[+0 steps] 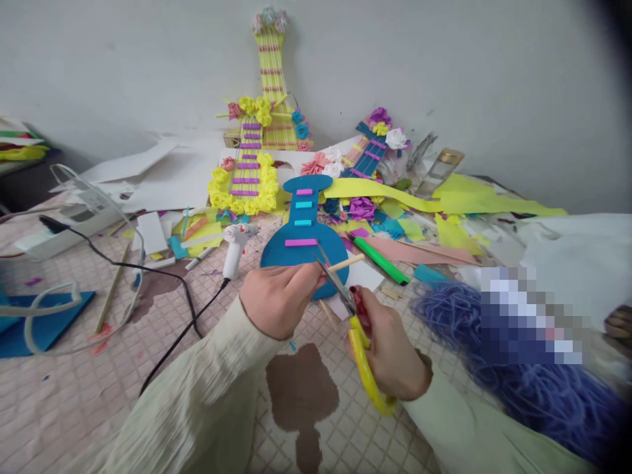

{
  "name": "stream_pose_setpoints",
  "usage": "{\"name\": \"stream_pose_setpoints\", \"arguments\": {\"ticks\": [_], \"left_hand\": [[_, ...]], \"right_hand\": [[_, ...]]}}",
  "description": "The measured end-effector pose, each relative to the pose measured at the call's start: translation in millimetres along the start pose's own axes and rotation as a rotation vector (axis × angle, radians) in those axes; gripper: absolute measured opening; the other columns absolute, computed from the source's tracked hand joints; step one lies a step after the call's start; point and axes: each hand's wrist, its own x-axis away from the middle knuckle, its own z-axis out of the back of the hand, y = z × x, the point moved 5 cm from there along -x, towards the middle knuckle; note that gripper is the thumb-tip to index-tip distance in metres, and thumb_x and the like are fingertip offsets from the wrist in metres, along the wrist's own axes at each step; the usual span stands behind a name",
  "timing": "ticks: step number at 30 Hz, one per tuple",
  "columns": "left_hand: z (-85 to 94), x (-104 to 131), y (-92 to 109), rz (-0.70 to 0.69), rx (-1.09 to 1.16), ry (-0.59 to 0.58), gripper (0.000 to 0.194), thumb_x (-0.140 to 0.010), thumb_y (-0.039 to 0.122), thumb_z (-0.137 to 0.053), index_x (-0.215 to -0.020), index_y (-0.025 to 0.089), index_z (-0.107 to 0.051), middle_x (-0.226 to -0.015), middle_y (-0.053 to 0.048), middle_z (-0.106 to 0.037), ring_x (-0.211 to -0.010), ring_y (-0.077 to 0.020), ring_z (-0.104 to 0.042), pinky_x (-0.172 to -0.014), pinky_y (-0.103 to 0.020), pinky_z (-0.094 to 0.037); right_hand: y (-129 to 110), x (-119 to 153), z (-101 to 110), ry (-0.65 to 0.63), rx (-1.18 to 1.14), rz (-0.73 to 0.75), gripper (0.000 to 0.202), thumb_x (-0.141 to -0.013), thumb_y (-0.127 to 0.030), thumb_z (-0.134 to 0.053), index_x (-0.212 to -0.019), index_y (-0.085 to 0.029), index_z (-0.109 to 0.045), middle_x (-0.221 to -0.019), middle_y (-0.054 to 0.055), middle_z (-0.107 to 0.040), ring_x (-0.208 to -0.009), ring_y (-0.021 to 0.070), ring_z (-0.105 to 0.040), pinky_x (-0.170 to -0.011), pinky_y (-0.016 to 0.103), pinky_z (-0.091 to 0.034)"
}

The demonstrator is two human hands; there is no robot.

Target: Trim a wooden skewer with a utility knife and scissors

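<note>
My left hand (279,299) pinches a thin stick (348,263) that sticks out past the fingertips, across the scissors (356,332), their tips parted. My right hand (392,342) grips their yellow handles. Just beyond both hands, the blue guitar (296,255) lies on the desk (345,447), pink and light-blue strips across it. The glue gun (233,253) is left of it, the green marker (380,260) right, and the yarn (528,395) near my right sleeve.

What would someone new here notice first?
Probably the blue guitar-shaped cutout in the middle, crossed by bright strips. In front, the right hand holds yellow-handled scissors by a pale stick in the left hand. Behind, a tall yellow guitar shape topped with flowers is against the wall.
</note>
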Motion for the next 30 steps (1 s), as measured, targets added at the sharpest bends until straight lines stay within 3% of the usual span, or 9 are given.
{"name": "stream_pose_setpoints", "arguments": {"ticks": [7, 14, 22, 30], "left_hand": [[-4.5, 1.8, 0.1, 0.047, -0.069, -0.023, 0.023, -0.087, 0.019, -0.035, -0.073, 0.013, -0.052, -0.047, 0.002, -0.054, -0.039, -0.0098, -0.051, -0.037, -0.02, -0.034], [-7.2, 3.8, 2.0, 0.024, 0.01, -0.018, 0.023, -0.089, 0.02, -0.032, -0.08, 0.012, -0.051, -0.05, 0.001, -0.058, -0.037, -0.0098, -0.053, -0.035, -0.019, -0.035], [-6.2, 2.8, 3.2, 0.02, 0.069, -0.037, 0.023, -0.088, 0.017, -0.033, -0.08, 0.011, -0.053, -0.045, 0.003, -0.051, -0.034, -0.0086, -0.047, -0.033, -0.019, -0.032], [-2.9, 3.3, -2.5, 0.024, 0.096, -0.05, 0.026, -0.088, 0.02, -0.035, -0.07, 0.013, -0.052, -0.042, 0.003, -0.048, -0.033, -0.0083, -0.043, -0.035, -0.02, -0.031]], "right_hand": [[3.0, -8.1, -0.3, 0.047, -0.016, 0.049, 0.025, -0.067, -0.021, -0.053, -0.088, -0.019, -0.038, -0.073, -0.001, -0.047, -0.061, 0.0116, -0.044, -0.054, 0.024, -0.039], [-4.5, -8.1, 3.2, 0.073, -0.024, 0.091, 0.028, -0.071, -0.025, -0.054, -0.095, -0.018, -0.041, -0.09, 0.005, -0.05, -0.082, 0.0179, -0.049, -0.074, 0.031, -0.042], [-0.4, -6.0, -1.8, 0.032, -0.064, 0.09, 0.03, -0.072, -0.024, -0.051, -0.099, -0.019, -0.038, -0.09, 0.004, -0.049, -0.079, 0.0168, -0.05, -0.074, 0.032, -0.042], [3.3, -1.6, -2.0, 0.0, 0.034, 0.03, 0.029, -0.064, -0.024, -0.054, -0.086, -0.02, -0.035, -0.073, 0.0, -0.046, -0.061, 0.0141, -0.046, -0.057, 0.028, -0.042]]}}
